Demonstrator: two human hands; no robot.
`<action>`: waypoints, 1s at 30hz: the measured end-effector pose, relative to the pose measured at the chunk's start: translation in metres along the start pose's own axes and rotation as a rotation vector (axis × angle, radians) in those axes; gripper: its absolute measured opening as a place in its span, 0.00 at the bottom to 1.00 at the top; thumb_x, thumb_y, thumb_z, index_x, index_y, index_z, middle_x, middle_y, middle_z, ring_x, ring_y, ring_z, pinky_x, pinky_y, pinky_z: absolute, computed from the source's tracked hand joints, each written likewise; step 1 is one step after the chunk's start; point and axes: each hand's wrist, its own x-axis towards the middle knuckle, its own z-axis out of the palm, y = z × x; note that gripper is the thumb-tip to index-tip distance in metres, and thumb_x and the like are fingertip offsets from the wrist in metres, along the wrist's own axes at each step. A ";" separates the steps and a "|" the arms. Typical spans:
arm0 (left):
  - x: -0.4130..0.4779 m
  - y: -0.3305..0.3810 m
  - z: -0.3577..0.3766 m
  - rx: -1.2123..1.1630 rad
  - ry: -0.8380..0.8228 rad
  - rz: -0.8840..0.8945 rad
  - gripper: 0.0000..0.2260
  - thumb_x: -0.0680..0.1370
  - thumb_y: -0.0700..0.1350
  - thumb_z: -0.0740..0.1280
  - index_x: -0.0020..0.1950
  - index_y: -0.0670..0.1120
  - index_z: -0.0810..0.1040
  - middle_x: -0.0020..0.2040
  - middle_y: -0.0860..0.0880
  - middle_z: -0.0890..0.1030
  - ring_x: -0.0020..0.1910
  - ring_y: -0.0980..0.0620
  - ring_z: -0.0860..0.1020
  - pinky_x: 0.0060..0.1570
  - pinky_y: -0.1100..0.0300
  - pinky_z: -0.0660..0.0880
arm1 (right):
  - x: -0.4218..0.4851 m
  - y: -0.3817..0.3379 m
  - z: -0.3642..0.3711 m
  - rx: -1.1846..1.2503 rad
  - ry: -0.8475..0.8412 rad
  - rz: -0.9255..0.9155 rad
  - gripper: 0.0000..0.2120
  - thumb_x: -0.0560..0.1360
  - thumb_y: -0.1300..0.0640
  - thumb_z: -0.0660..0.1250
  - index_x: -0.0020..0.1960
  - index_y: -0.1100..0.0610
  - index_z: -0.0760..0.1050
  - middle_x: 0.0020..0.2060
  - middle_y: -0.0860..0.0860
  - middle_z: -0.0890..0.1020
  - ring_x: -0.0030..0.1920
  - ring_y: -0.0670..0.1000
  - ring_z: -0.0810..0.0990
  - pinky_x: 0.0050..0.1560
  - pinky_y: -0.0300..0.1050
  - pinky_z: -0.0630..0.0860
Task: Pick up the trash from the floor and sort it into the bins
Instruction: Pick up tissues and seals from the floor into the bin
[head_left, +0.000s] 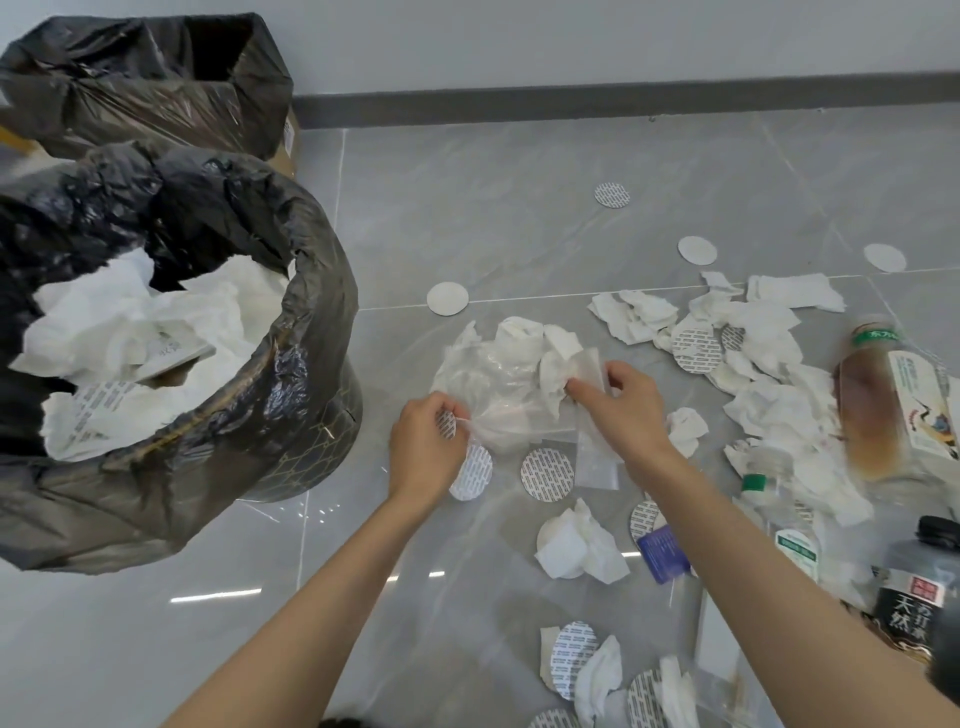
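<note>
Left hand (428, 447): grip pinches the near edge of a clear plastic bag (488, 384), with a printed round seal (445, 423) tucked against the fingers. Right hand (626, 402): grip pinches crumpled tissue (558, 371) at the bag's far side. This probably holds the bag taut so the whole bundle lifts at once. The bag is down at the floor (519, 208), near the tissue-filled near bin (311, 322).

Count: two bins, including the far bin (249, 78); three bottles (878, 410) at right; roughly a dozen loose seals.
</note>
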 end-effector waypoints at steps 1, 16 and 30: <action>0.002 0.008 -0.006 -0.020 0.014 0.015 0.06 0.73 0.38 0.67 0.43 0.49 0.77 0.47 0.51 0.79 0.50 0.52 0.75 0.49 0.61 0.69 | -0.002 -0.008 -0.004 0.049 0.008 -0.003 0.05 0.72 0.55 0.70 0.40 0.55 0.76 0.36 0.46 0.77 0.37 0.46 0.75 0.36 0.40 0.69; 0.007 0.152 -0.145 -0.117 0.518 0.344 0.12 0.73 0.37 0.68 0.45 0.55 0.72 0.49 0.54 0.72 0.44 0.71 0.69 0.42 0.82 0.62 | -0.010 -0.167 -0.021 0.538 -0.008 -0.219 0.10 0.74 0.57 0.68 0.52 0.63 0.77 0.43 0.55 0.81 0.41 0.50 0.79 0.41 0.45 0.75; 0.009 0.035 -0.253 0.143 0.409 -0.176 0.16 0.75 0.40 0.63 0.62 0.49 0.67 0.59 0.42 0.73 0.50 0.42 0.74 0.44 0.51 0.71 | -0.060 -0.268 0.127 0.177 -0.497 -0.391 0.13 0.74 0.54 0.67 0.56 0.57 0.73 0.48 0.51 0.79 0.50 0.53 0.79 0.51 0.50 0.78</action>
